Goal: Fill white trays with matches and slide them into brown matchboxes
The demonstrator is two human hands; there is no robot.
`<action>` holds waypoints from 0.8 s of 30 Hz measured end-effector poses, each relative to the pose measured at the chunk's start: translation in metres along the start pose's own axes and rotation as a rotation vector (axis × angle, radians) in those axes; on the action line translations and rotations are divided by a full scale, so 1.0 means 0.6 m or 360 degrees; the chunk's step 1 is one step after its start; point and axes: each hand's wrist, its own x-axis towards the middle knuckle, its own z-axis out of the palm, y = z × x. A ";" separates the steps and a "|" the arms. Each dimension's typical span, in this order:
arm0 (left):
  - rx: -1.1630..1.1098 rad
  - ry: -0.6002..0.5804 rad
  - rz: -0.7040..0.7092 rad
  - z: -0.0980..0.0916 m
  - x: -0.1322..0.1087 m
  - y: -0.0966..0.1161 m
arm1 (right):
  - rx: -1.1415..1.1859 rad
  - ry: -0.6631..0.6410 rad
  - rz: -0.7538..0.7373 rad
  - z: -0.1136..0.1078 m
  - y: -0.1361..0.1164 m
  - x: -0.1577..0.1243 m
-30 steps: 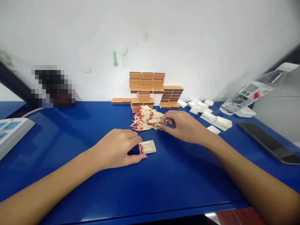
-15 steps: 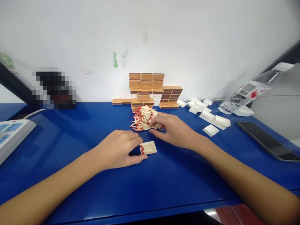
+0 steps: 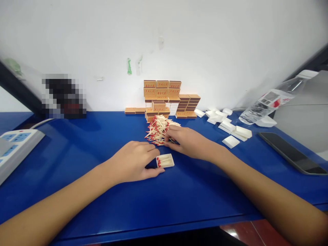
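Observation:
A small white matchbox tray (image 3: 171, 165) lies on the blue table with a layer of red-headed matches (image 3: 164, 160) in it. My left hand (image 3: 137, 160) is closed around the tray's left end, thumb on the near side and fingers on the far side. Just beyond it, a loose heap of matches (image 3: 159, 128) lies in a pile. My right hand (image 3: 188, 141) is at the heap's right edge, its thumb and fingertips drawn together on some matches. How many it pinches is hidden.
Behind the heap, printed matchboxes (image 3: 162, 92) are stacked against the wall. Several white trays (image 3: 231, 141) lie scattered to the right, near a leaning water bottle (image 3: 271, 99) and a phone (image 3: 292, 153). A power strip (image 3: 20, 147) sits at the far left.
My right hand's thumb and fingers have drawn closer together at the heap's edge. My left hand still holds the tray. The whole view has shifted slightly.

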 end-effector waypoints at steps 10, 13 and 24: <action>-0.0049 -0.0008 -0.0040 0.001 0.000 -0.003 | 0.0082 -0.0101 0.0040 -0.011 0.005 -0.022; -0.0048 -0.0016 -0.0061 0.002 0.000 -0.005 | 0.0064 -0.0108 0.0067 -0.011 0.013 -0.026; -0.0070 -0.0034 -0.0103 0.003 -0.001 -0.011 | -0.0048 -0.0068 0.0058 -0.014 0.029 -0.037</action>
